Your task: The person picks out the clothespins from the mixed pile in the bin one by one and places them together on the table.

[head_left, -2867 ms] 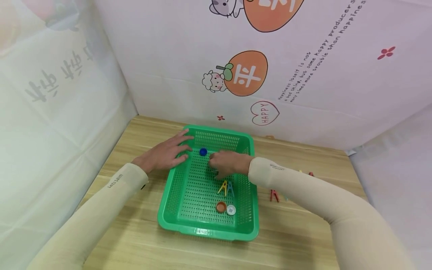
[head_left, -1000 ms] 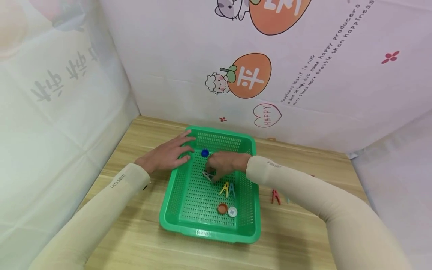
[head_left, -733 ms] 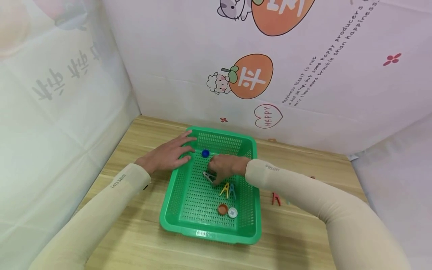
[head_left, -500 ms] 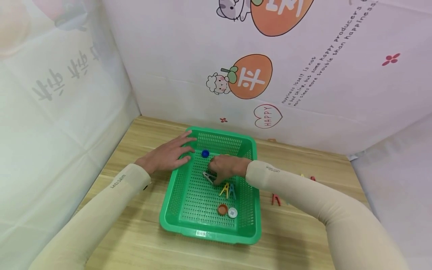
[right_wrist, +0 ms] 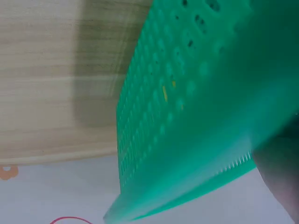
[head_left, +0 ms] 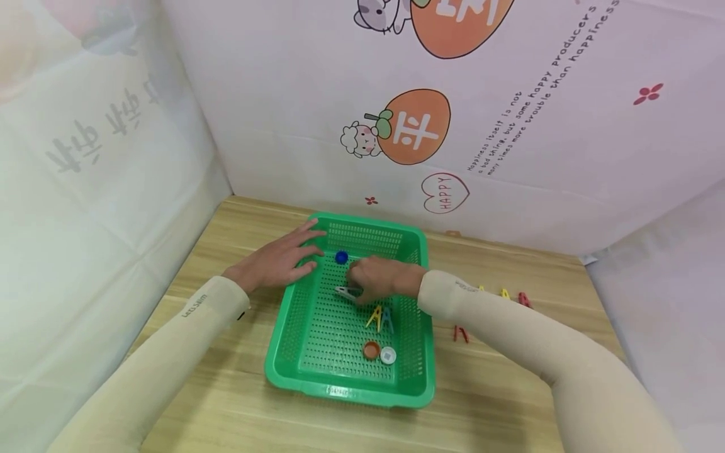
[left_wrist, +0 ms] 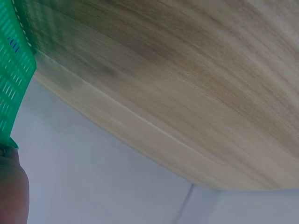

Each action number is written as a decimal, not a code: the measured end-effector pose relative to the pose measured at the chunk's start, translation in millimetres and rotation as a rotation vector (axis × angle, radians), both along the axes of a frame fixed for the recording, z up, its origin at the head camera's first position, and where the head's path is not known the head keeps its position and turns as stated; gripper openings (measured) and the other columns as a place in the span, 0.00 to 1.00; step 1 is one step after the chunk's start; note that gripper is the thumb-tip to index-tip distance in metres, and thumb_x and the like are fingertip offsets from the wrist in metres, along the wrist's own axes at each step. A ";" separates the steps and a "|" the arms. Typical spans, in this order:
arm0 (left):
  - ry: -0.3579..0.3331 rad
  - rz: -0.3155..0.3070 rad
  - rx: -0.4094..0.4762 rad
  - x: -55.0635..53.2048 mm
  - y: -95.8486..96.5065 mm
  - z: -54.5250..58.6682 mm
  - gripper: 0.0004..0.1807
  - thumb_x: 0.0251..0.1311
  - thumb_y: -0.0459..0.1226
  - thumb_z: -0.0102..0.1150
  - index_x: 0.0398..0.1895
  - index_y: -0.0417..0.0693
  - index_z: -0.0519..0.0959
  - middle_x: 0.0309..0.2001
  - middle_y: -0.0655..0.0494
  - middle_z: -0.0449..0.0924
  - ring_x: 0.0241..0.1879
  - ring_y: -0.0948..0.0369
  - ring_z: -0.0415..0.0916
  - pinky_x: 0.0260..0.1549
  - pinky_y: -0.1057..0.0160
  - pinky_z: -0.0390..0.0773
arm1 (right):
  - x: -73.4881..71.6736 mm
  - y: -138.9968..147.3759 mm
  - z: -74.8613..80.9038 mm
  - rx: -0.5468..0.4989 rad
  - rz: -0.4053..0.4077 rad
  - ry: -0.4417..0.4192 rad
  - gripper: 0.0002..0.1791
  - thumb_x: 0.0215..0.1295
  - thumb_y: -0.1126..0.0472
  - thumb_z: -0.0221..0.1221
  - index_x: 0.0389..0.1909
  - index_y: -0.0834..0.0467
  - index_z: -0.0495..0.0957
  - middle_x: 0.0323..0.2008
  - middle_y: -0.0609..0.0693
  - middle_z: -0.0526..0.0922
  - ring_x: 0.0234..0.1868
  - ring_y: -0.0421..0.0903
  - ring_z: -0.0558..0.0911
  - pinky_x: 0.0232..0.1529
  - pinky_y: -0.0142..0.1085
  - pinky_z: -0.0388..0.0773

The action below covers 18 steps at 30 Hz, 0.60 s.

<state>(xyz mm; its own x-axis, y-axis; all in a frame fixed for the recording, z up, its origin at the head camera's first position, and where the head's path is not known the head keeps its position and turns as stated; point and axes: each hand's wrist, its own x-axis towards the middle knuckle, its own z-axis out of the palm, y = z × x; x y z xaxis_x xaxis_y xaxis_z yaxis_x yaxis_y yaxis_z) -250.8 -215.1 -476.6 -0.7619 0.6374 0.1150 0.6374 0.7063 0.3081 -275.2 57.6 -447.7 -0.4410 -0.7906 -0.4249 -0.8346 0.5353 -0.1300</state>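
Inside the green plastic basket (head_left: 350, 391), my right hand (head_left: 376, 277) pinches a whitish clothespin (head_left: 344, 292) close over the perforated floor. One end of the clothespin sticks out to the left of the fingers; the rest is hidden by the hand. My left hand (head_left: 277, 261) rests on the basket's left rim, fingers spread. Just below the right hand lie a yellow clothespin (head_left: 374, 318) and a blue clothespin (head_left: 387, 319), side by side. A blue bottle cap (head_left: 342, 257) sits toward the far end, a brown cap (head_left: 370, 350) and a white cap (head_left: 387, 355) toward the near end.
On the wooden table (head_left: 226, 390), right of the basket, lie red clothespins (head_left: 461, 333) and yellow ones (head_left: 505, 293), partly behind the right sleeve (head_left: 510, 321). Printed cloth walls (head_left: 317, 126) enclose the table at the back and sides.
The whitish clothespin, mostly covered by the right hand at first, now juts out to its left and has swung to lie more level. The left hand keeps its place on the rim.
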 end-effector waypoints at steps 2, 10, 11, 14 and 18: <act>-0.001 0.003 0.002 0.3 -0.7 0.3 0.21 0.83 0.45 0.53 0.65 0.42 0.84 0.85 0.44 0.61 0.90 0.41 0.40 0.85 0.38 0.54 | -0.8 1.6 4.9 -0.033 0.005 -0.008 0.13 0.72 0.51 0.72 0.47 0.55 0.87 0.45 0.47 0.87 0.39 0.40 0.82 0.43 0.38 0.84; -0.017 0.006 0.002 1.8 -0.1 1.2 0.21 0.82 0.44 0.53 0.65 0.42 0.84 0.85 0.43 0.61 0.90 0.42 0.39 0.85 0.37 0.55 | 0.4 19.6 20.6 -0.122 0.022 -0.038 0.16 0.72 0.55 0.73 0.54 0.59 0.88 0.51 0.51 0.89 0.51 0.45 0.88 0.55 0.39 0.88; -0.014 0.006 -0.001 1.7 -0.3 1.0 0.21 0.82 0.44 0.53 0.65 0.42 0.84 0.85 0.43 0.61 0.90 0.42 0.39 0.85 0.37 0.55 | 0.7 22.8 22.2 -0.134 0.027 -0.039 0.16 0.71 0.56 0.73 0.54 0.59 0.88 0.51 0.51 0.89 0.51 0.46 0.88 0.55 0.39 0.88; -0.001 0.004 -0.007 0.4 -0.6 0.0 0.21 0.82 0.44 0.53 0.65 0.41 0.84 0.85 0.43 0.61 0.90 0.41 0.39 0.85 0.37 0.55 | 2.0 33.1 26.8 -0.180 0.035 -0.034 0.15 0.71 0.57 0.73 0.53 0.59 0.88 0.50 0.52 0.89 0.50 0.46 0.88 0.53 0.39 0.88; 0.013 0.002 -0.017 -1.2 -0.8 -1.5 0.21 0.82 0.44 0.53 0.66 0.42 0.84 0.84 0.43 0.61 0.89 0.41 0.40 0.85 0.38 0.56 | 3.4 47.5 32.1 -0.241 0.031 -0.022 0.15 0.69 0.58 0.74 0.52 0.59 0.88 0.49 0.52 0.87 0.47 0.45 0.87 0.50 0.38 0.88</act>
<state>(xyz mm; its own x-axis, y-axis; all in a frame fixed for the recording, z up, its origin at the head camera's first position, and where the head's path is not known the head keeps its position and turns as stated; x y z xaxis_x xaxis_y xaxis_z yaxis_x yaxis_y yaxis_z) -252.0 -215.9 -478.1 -0.7614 0.6382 0.1140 0.6401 0.7123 0.2878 -271.8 105.1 -415.6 -0.4073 -0.8834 -0.2316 -0.8459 0.4606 -0.2691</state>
